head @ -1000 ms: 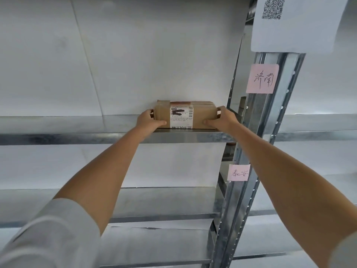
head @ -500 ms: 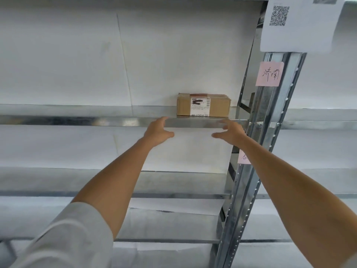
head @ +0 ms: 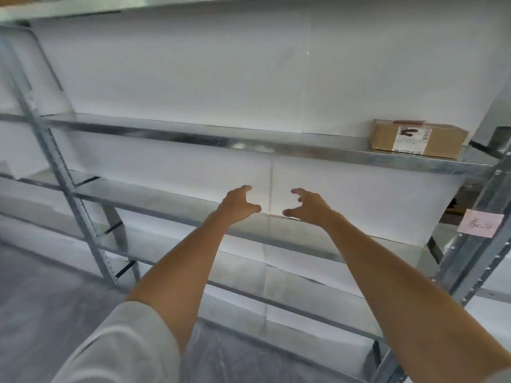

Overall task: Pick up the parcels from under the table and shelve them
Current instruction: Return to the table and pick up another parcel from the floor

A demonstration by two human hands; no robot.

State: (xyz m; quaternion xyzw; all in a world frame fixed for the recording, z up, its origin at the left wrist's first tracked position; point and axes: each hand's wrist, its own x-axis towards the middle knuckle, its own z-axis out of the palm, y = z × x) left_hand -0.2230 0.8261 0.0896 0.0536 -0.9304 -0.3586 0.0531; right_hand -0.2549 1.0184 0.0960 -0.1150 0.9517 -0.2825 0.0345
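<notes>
A brown cardboard parcel point(head: 417, 138) with a white printed label lies flat at the right end of a metal shelf point(head: 193, 135), close to the right upright. My left hand point(head: 238, 204) and my right hand point(head: 309, 207) hover side by side in front of the shelving, well below and to the left of the parcel. Both hands hold nothing, with fingers curled and apart, palms facing each other.
The galvanised rack has several bare shelves below point(head: 154, 197) and one above. A slotted upright point(head: 66, 189) stands at the left, another point(head: 481, 230) at the right with a pink note point(head: 479, 223) stuck on it. White wall panels back the shelves. Grey floor lies lower left.
Both hands let go of the parcel on the shelf and drew back and down. The view has swung left, so the parcel now sits at the far right.
</notes>
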